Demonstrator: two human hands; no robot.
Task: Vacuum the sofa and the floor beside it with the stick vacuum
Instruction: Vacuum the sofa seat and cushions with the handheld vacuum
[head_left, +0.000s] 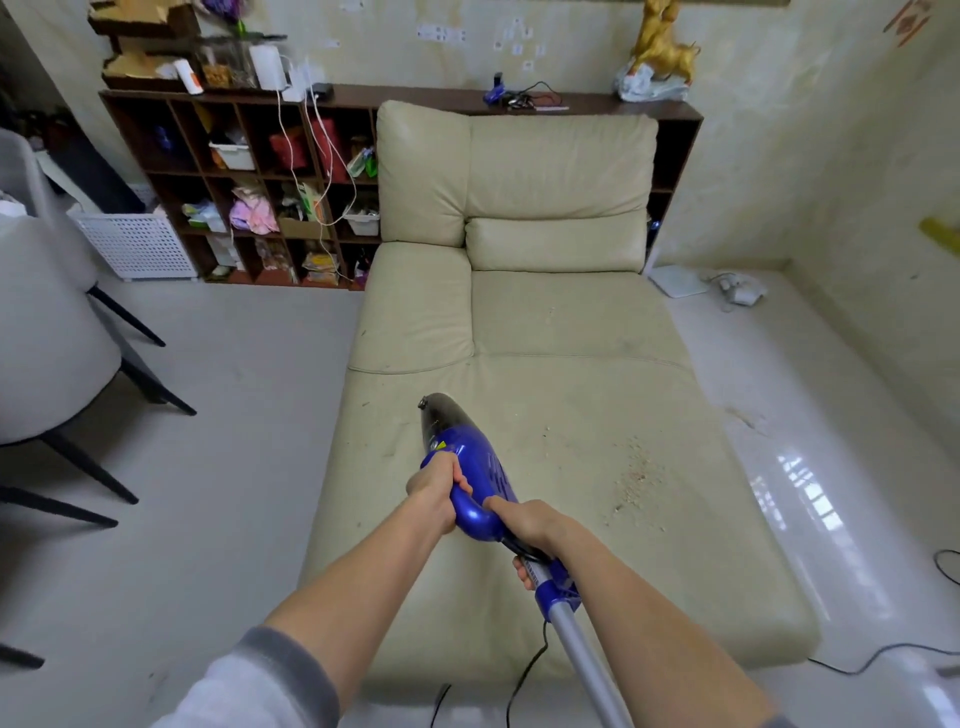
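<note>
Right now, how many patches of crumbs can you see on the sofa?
2: a broad scatter on the sofa seat, right of the vacuum, and a small fleck nearer it. Finer bits may escape this view.

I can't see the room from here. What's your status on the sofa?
Left hand and right hand both grip the blue vacuum. Nose over the sofa seat. Crumbs lie to its right. Nothing blocking.
</note>
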